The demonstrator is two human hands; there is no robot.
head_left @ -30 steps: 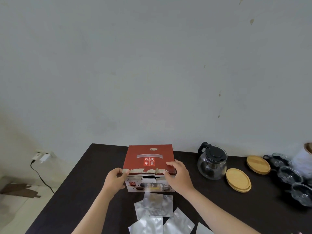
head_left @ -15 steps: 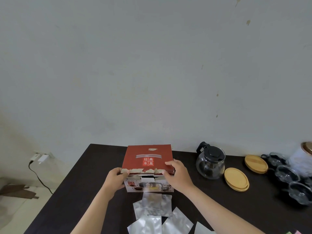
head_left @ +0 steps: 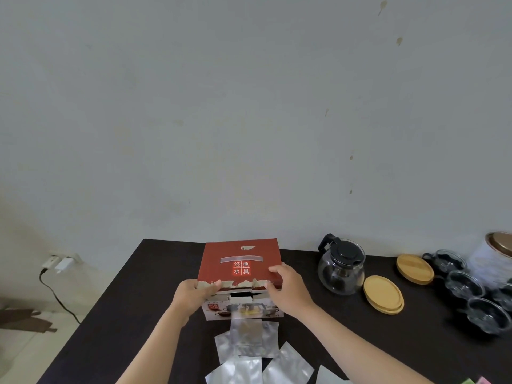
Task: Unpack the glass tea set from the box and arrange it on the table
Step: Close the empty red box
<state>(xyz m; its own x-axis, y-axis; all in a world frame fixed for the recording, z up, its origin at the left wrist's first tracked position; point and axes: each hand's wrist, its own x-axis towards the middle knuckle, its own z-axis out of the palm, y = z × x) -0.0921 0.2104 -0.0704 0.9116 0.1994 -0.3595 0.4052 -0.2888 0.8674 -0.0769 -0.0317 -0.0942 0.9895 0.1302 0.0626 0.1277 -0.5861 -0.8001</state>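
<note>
A red and white tea set box (head_left: 241,264) stands on the dark table (head_left: 124,306) in front of me. My left hand (head_left: 191,296) grips the front left corner of its lid, and my right hand (head_left: 288,289) grips the front right corner. A glass teapot (head_left: 341,268) with a black lid and handle stands to the right of the box. Two stacks of round wooden coasters (head_left: 383,293) lie beyond it. Several glass cups (head_left: 465,284) sit in a cluster at the far right.
Several silver foil packets (head_left: 253,345) lie on the table just in front of the box. A white canister with a metal lid (head_left: 496,253) stands at the right edge. A wall socket with a charger and black cable (head_left: 59,263) is at the left, beyond the table's edge.
Both hands stay on the front corners of the box lid. The box has not visibly moved; only the camera shifted slightly.
</note>
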